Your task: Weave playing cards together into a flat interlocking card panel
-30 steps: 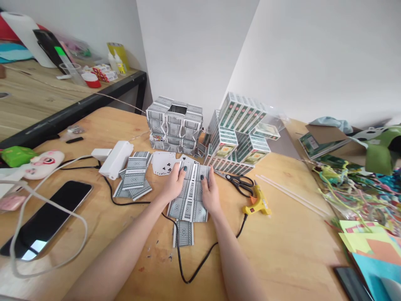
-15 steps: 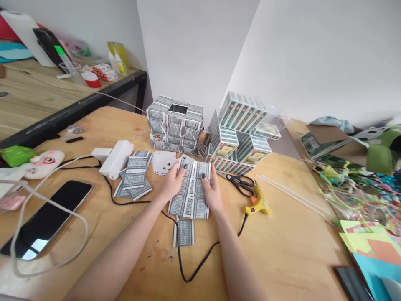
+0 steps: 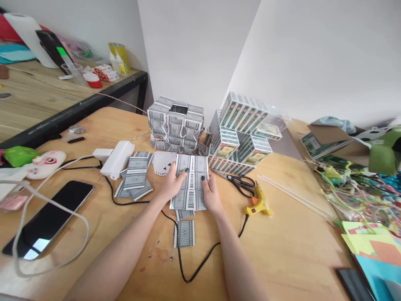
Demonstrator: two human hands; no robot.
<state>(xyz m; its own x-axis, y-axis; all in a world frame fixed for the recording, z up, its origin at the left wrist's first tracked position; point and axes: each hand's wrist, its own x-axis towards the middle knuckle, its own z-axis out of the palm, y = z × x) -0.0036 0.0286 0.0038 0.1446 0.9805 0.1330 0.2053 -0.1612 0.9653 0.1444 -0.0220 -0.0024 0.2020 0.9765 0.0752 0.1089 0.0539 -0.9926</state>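
2 hands [image 3: 171, 186] [image 3: 213, 195], fingers [image 3: 212, 181] nearly closed, card panel [image 3: 182, 193] gripped btwn

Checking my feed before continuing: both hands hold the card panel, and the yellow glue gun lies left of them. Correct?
Not quite: the head view shows the yellow glue gun lying right of them, not left. The left hand and right hand do hold the card panel.

"Pattern on the grey-and-white rectangular panel of paper cards [image 3: 183, 196]?"
"Fine lattice, central medallions, white edges."
"The stacked green-and-white oblong cardboard boxes [image 3: 228, 144]?"
"Gold-toned emblems on near ends."
"The yellow pistol-shaped plastic glue gun [image 3: 259, 205]?"
"Body yellow; its thin flexible cable [image 3: 188, 281], solid black."
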